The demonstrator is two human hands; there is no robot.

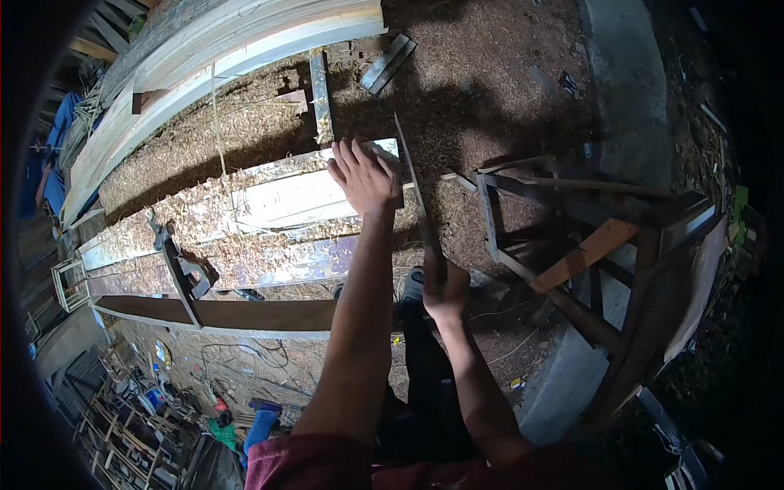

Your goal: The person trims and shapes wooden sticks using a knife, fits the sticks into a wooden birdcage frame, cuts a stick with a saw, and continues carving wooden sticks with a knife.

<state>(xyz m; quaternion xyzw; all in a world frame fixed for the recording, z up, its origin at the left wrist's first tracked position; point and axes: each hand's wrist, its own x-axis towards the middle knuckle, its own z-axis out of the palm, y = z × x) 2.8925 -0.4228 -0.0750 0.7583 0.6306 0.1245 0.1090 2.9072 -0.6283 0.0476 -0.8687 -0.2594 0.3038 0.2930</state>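
My left hand lies flat over the end of a pale wooden board, fingers stretched out. The board rests on a long bench strewn with wood shavings. Closed around the handle of a handsaw is my right hand. The handsaw has a long, narrow blade pointing away from me, just right of the board's end. Whether its teeth touch the wood, I cannot tell. On the bench's left part sits a clamp-like metal tool.
Long planks are stacked at the upper left. A dark wooden frame with an orange-brown piece stands at the right, beside a concrete strip. Shavings cover the ground. Cables and wood scraps lie at the lower left.
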